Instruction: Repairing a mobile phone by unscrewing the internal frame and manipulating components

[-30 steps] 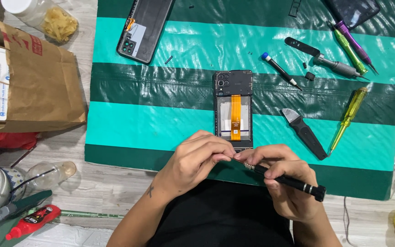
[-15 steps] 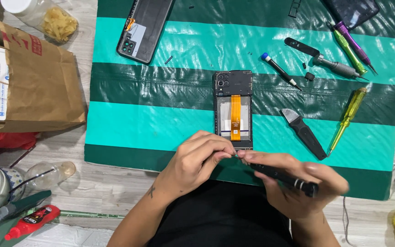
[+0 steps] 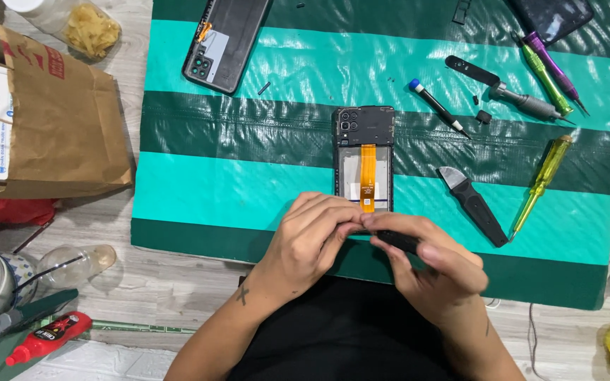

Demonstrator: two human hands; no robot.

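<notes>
Since a second ago we see the right hand [image 3: 435, 264] has rolled over the black screwdriver [image 3: 398, 241], so its long handle, which stuck out to the right, is now mostly hidden under the fingers. The left hand [image 3: 315, 236] has stayed put, fingertips pinched against the tool's front end. Both hands have edged slightly toward the phone.

In the head view, we find both hands closed: the right wrapped around the screwdriver, the left curled with its fingertips meeting the right hand's at the lower edge of the opened phone [image 3: 363, 152]. That phone lies face down on the green striped mat [image 3: 248, 183], back removed, an orange ribbon cable running down its middle; it has not shifted. Its back cover [image 3: 226, 44] rests well apart at the upper left. To the right lie a black pry tool [image 3: 474, 204] and a yellow screwdriver [image 3: 541, 183], untouched. A brown paper bag [image 3: 65, 120] sits left of the mat.
</notes>
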